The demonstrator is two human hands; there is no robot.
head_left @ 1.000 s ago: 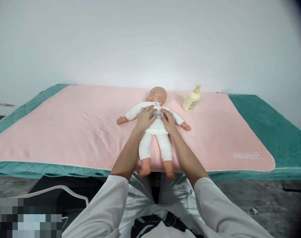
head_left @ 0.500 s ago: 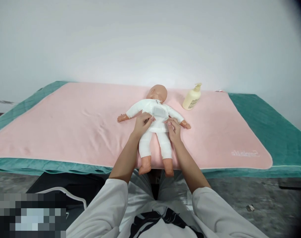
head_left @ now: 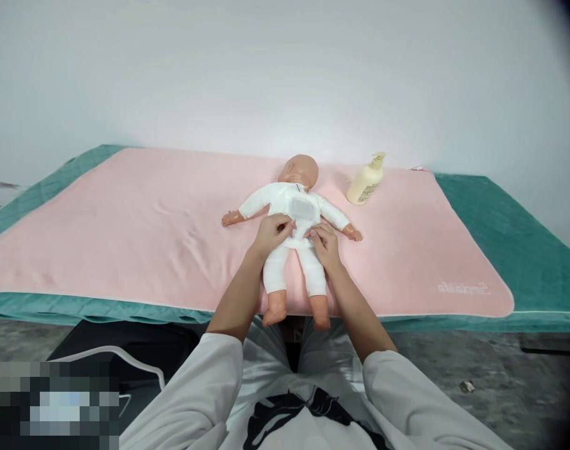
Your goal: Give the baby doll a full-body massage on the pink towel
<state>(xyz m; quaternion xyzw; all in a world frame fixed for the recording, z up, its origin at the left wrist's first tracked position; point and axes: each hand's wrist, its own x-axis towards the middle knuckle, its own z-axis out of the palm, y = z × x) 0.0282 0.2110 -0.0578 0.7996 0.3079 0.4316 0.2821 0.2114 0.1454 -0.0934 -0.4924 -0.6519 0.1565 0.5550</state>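
Observation:
A baby doll [head_left: 304,209] with a white cloth body lies on a pink mat [head_left: 182,219], its bald head toward the wall and its feet at the near edge. A pale rectangular patch shows on its torso. My left hand [head_left: 273,234] rests at the left side of the doll's belly, fingers curled and pressed together. My right hand [head_left: 324,242] is at the right side of the belly, fingers bent and closed on the surface. What either hand pinches, if anything, is too small to make out.
A cream pump bottle [head_left: 365,181] stands on the mat, right of the doll's head. Green cloth [head_left: 519,237] shows under the mat. A plain wall [head_left: 285,75] rises behind. Below left are a dark object [head_left: 139,356] and a white cable [head_left: 114,350].
My right hand has moved slightly left and inward over the doll's belly, closer to my left hand. The view has shifted a little; the doll and bottle stay in place.

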